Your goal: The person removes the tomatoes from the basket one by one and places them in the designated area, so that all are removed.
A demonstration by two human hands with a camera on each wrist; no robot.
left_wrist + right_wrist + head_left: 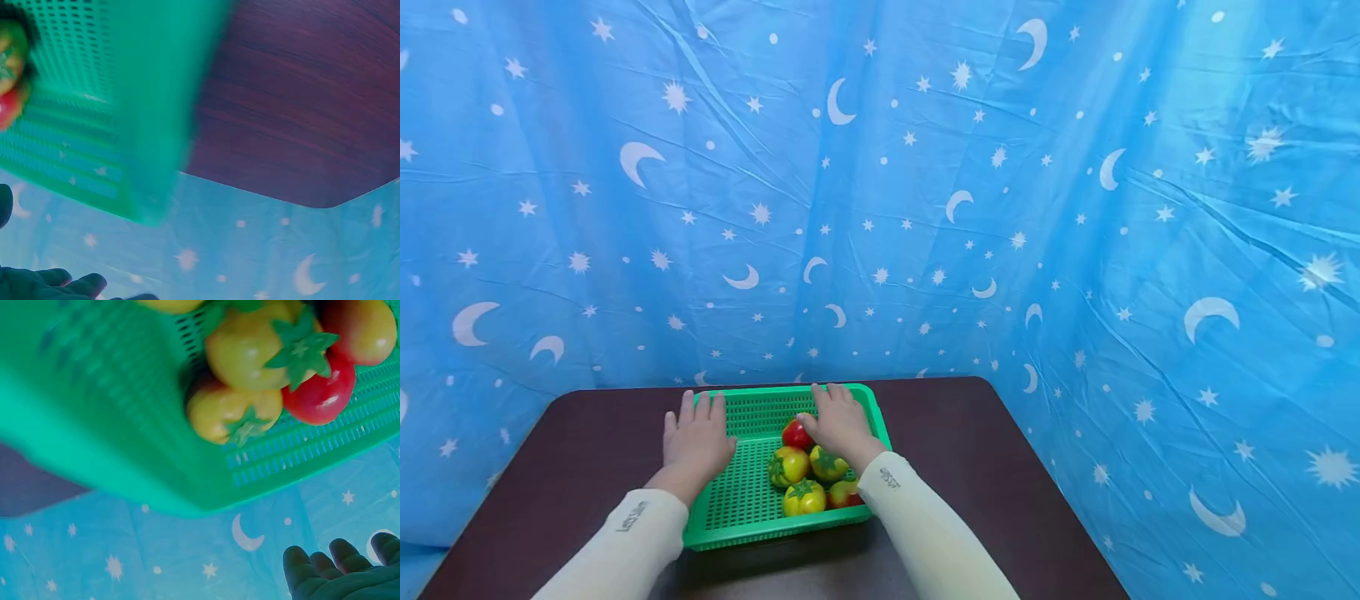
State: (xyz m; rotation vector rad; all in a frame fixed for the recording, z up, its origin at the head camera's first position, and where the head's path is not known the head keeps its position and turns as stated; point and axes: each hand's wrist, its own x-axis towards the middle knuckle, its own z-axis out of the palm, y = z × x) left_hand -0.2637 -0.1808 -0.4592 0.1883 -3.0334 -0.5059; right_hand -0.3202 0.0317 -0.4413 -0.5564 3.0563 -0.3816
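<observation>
A green perforated plastic basket [741, 492] sits on the table, with several red and yellow tomatoes [805, 498] bunched in its right half. Green leafy tops show on most of them, and a red tomato [322, 394] lies among the yellow ones. My left hand [697, 446] is over the basket's left edge, fingers spread and straight. Above the right side of the basket, my right hand [842, 423] has its fingers extended and partly covers the tomatoes from the head view. Neither hand holds anything; whether they touch the basket I cannot tell.
The dark brown wooden table [947, 442] has rounded far corners. Behind it and along the right hangs a blue curtain [880, 208] with white moons and stars, close to the table's edges.
</observation>
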